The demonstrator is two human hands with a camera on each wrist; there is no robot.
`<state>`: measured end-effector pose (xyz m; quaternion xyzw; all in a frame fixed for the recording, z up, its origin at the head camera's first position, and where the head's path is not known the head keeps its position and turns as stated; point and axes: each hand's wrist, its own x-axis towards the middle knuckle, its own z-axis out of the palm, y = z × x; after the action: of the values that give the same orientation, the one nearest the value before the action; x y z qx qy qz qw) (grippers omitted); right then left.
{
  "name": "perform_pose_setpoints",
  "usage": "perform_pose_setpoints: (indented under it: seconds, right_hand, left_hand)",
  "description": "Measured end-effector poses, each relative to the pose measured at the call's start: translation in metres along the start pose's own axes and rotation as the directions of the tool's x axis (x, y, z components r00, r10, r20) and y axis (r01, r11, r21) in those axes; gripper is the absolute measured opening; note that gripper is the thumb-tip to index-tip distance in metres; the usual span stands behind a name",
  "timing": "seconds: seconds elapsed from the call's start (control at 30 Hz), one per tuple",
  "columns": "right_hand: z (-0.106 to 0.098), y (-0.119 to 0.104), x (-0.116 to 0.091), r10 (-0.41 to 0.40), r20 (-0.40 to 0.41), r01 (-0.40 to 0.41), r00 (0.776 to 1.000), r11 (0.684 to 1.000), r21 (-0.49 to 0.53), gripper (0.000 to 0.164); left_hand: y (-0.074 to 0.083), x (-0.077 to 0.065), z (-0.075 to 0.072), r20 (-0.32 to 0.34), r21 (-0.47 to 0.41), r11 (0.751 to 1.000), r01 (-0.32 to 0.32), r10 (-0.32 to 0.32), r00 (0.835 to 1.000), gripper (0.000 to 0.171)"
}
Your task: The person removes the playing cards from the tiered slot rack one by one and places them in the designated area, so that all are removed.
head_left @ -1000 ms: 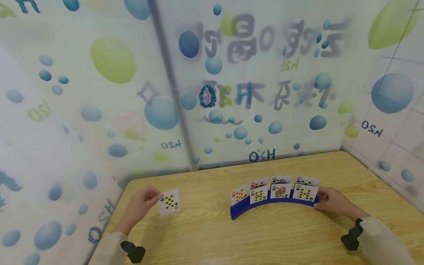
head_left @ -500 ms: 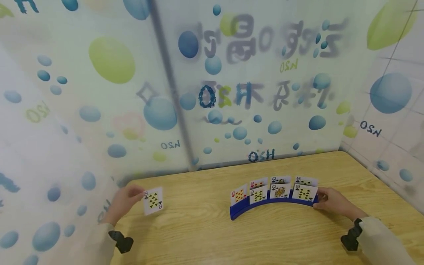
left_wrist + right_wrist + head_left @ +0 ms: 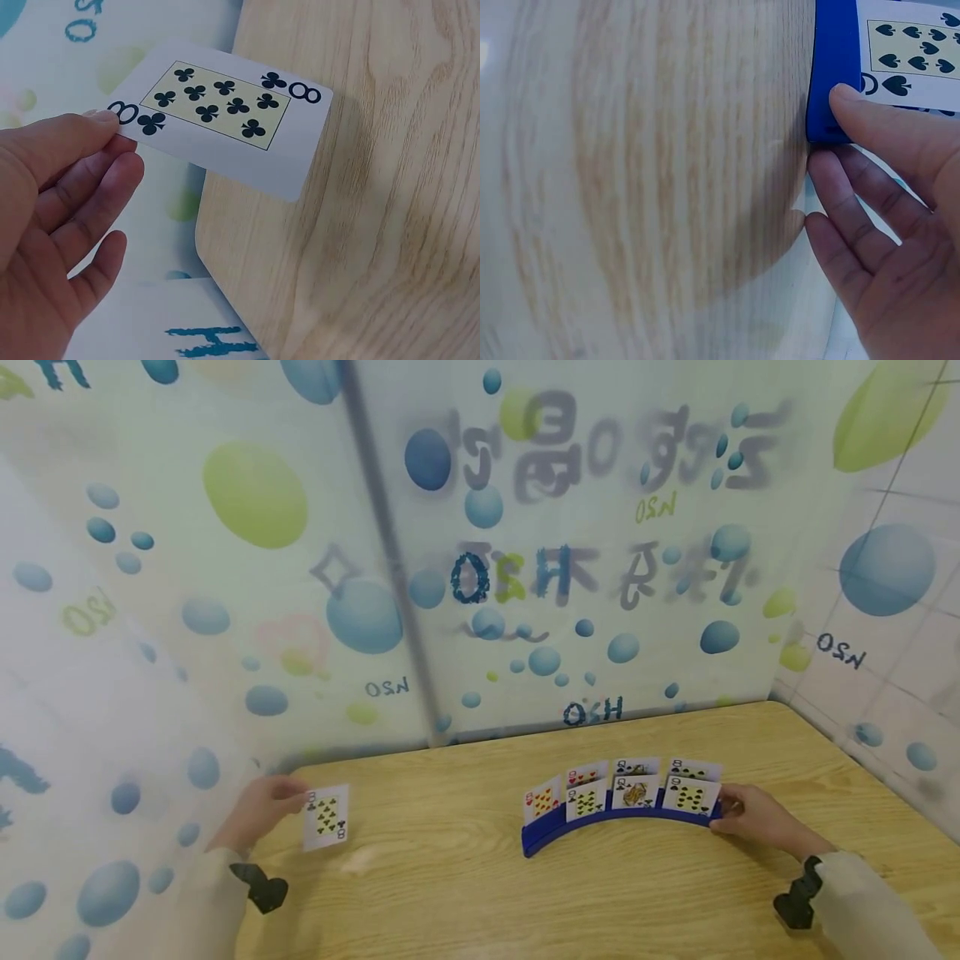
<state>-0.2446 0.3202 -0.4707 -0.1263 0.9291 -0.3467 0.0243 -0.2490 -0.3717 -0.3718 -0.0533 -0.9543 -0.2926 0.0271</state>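
Note:
My left hand [image 3: 258,812] pinches one corner of an eight of clubs [image 3: 217,112] between thumb and fingers. The playing card is held face up over the table's left corner. On the right, a curved blue card holder [image 3: 542,837] stands on the table with several playing cards upright in two rows. A queen of clubs [image 3: 635,792] is in its front row, and a spade card [image 3: 922,56] sits at the right end. My right hand [image 3: 761,818] grips that right end, its thumb on the front of the holder. The cards in the back row are partly hidden.
The wooden table [image 3: 450,877] has its left edge close under my left hand. A printed curtain [image 3: 487,677] with blue and green spots stands along the back and both sides. Each wrist wears a black strap [image 3: 260,887].
My left hand has moved left with the eight of clubs, away from the card holder and out to the table's left edge. The right hand stays in place on the holder.

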Motion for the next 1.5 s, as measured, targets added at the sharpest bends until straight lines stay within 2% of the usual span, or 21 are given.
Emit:
perform_pose_setpoints:
  seconds: [0.33, 0.5, 0.67, 0.8, 0.93, 1.03, 1.2, 1.3, 1.43, 1.5]
  right_hand:
    - [0.0, 0.0, -0.001, 0.018, 0.002, -0.018, 1.0, 1.0, -0.003, 0.05]
    - [0.0, -0.002, 0.0, 0.025, 0.0, -0.025, 1.0, 1.0, -0.015, 0.05]
    - [0.001, -0.004, -0.001, 0.034, -0.006, -0.034, 0.999, 0.999, -0.01, 0.049]
    - [0.002, -0.004, -0.001, 0.032, -0.008, -0.032, 0.999, 0.999, -0.004, 0.048]
    - [0.002, -0.004, -0.001, 0.032, -0.013, -0.032, 0.999, 0.999, 0.003, 0.048]
    - [0.002, -0.004, -0.002, 0.032, -0.015, -0.032, 0.999, 0.999, -0.002, 0.048]
    - [0.002, -0.004, -0.003, 0.02, -0.01, -0.02, 1.0, 1.0, 0.005, 0.048]
    - [0.002, -0.005, -0.003, 0.015, -0.011, -0.015, 1.0, 1.0, 0.016, 0.048]
    - [0.002, -0.006, -0.003, 0.006, -0.01, -0.006, 1.0, 1.0, 0.023, 0.048]
    - [0.001, -0.006, -0.004, 0.007, -0.011, -0.007, 1.0, 1.0, 0.026, 0.048]
  left_hand:
    - [-0.021, 0.001, -0.001, 0.005, 0.015, 0.999, 0.035, -0.035, 0.999, 0.029]
    - [-0.027, -0.003, 0.005, -0.034, 0.012, 0.995, 0.095, -0.095, 0.995, 0.028]
    - [-0.034, -0.004, 0.015, -0.102, 0.004, 0.992, 0.127, -0.125, 0.987, 0.026]
    - [-0.042, -0.007, 0.023, -0.159, 0.009, 0.988, 0.157, -0.153, 0.975, 0.025]
    - [-0.043, -0.01, 0.031, -0.169, -0.021, 0.974, 0.226, -0.227, 0.959, 0.029]
    - [-0.046, -0.01, 0.039, -0.175, -0.045, 0.957, 0.287, -0.29, 0.941, 0.031]
    - [-0.06, -0.005, 0.056, -0.208, 0.008, 0.935, 0.353, -0.344, 0.916, 0.027]
    - [-0.064, -0.004, 0.065, -0.21, 0.031, 0.93, 0.366, -0.351, 0.912, 0.025]
    - [-0.06, -0.008, 0.074, -0.228, 0.041, 0.93, 0.365, -0.347, 0.91, 0.023]
    - [-0.057, -0.01, 0.079, -0.256, 0.039, 0.927, 0.372, -0.351, 0.901, 0.021]
